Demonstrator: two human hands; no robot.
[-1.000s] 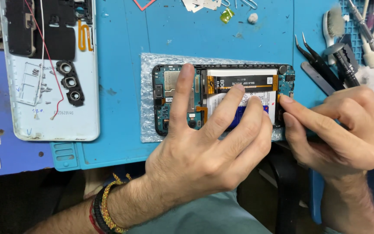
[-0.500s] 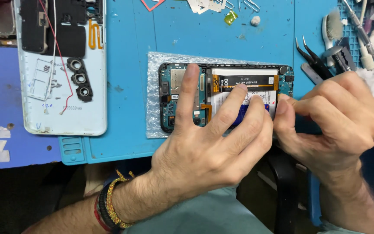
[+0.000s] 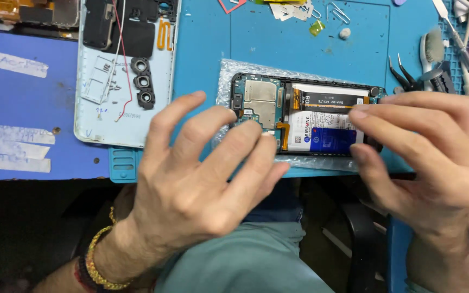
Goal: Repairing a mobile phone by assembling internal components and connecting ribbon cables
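**Both hands spread over opened phone, nothing gripped**

Opened phone lies flat on a strip of bubble wrap, on the blue mat of the bench. Long axis runs left-right. Back is off: circuit board at its left end, battery filling the middle and right.

Left hand: open, fingers spread, holding nothing. Fingertips sit over the phone's left end near the board; can't tell whether they touch it or float just above. Gold and dark bracelets on that wrist.

Right hand: open, fingers extended leftward over the phone's right end, covering that edge. Empty as far as visible. Fingertips over the battery's right side; contact not clear.

Around it:
- White back cover, inner side up, left of the phone, well apart. Camera ring piece and a thin red wire lie on it.
- Black tweezers just beyond the right hand, brush beside them.
- Paper clips and small scraps along the far edge of the mat.
- Tape strips stuck on the darker blue surface at far left.
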